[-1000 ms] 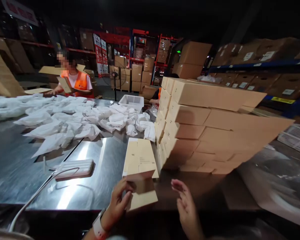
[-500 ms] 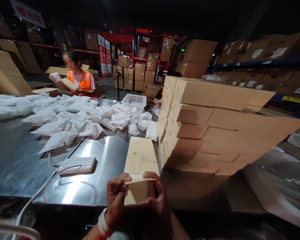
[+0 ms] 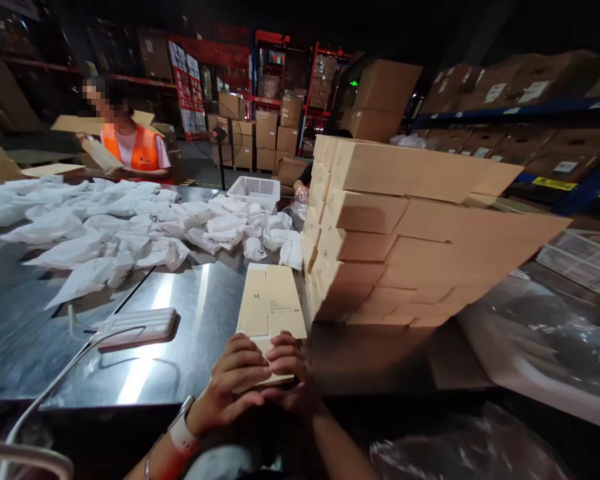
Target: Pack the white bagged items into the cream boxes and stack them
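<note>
Warehouse shelving (image 3: 510,111) stacked with cartons looms beyond a steel table (image 3: 195,377), where the left hand (image 3: 240,370) and the right hand (image 3: 291,367) meet over the near end of a pale brown box (image 3: 263,290). Fingers of each hand lie close together, bent over the box's top edge, with the thumbs lower at its end face, so the end appears clamped between them. Past the fingertips, the box lies flat, printed side up; to their right, just beside it, rises a stack of boxes (image 3: 375,247). White bags (image 3: 90,247) spread ahead and to the left of the fingers, and a pale device (image 3: 140,325) trailing a cable (image 3: 43,393) lies to their left. Farther out, a co-worker (image 3: 140,150) in an orange vest holds a carton (image 3: 105,157). Good work here likely depends on even pressure: fingers flat rather than digging in, both hands matched, thumbs squaring the near edge. Thin cardboard would probably crease under a lopsided push. Whether the covered end is fully closed cannot be told.
</note>
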`<action>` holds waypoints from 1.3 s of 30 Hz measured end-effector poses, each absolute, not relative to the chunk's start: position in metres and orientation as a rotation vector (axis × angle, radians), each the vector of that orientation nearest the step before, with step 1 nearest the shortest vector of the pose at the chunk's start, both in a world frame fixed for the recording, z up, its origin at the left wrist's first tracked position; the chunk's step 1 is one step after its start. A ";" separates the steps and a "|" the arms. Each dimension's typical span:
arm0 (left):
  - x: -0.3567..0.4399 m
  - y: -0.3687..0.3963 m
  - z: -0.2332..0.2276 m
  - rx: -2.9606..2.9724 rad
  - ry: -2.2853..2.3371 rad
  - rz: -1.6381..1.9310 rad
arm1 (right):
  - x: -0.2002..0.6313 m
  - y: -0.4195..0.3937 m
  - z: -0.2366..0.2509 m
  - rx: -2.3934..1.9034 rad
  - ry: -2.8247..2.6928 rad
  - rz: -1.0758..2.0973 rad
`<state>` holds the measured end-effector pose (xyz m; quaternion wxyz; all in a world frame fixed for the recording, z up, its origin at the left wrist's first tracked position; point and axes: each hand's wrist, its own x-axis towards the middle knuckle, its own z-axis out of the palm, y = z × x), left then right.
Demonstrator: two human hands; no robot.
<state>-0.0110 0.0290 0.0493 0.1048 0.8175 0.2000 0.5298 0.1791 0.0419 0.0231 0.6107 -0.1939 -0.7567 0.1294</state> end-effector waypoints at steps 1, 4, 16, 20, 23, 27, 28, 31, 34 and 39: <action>-0.011 0.029 0.048 2.406 0.591 1.565 | 0.179 0.042 0.023 -0.459 -1.747 0.296; -0.012 0.029 0.047 2.418 0.584 1.549 | 0.178 0.040 0.023 -0.484 -1.737 0.308; -0.014 0.030 0.050 2.475 0.581 1.463 | 0.172 0.037 0.030 -0.522 -1.663 0.275; -0.017 0.030 0.047 2.473 0.568 1.424 | 0.175 0.032 0.029 -0.618 -1.694 0.235; -0.019 0.030 0.043 2.480 0.591 1.406 | 0.176 0.033 0.021 -0.528 -1.695 0.141; -0.020 0.031 0.042 2.481 0.594 1.447 | 0.179 0.037 0.011 -0.438 -1.732 0.069; -0.019 0.031 0.042 2.474 0.590 1.481 | 0.182 0.037 0.011 -0.430 -1.762 0.061; -0.017 0.029 0.035 2.476 0.645 1.627 | 0.194 0.038 0.018 -0.394 -1.863 0.027; -0.013 0.021 0.008 2.531 0.907 1.827 | 0.209 0.041 0.036 -0.367 -2.046 -0.020; -0.013 0.022 -0.041 2.550 1.041 2.173 | 0.211 0.052 0.076 -0.498 -2.200 -0.096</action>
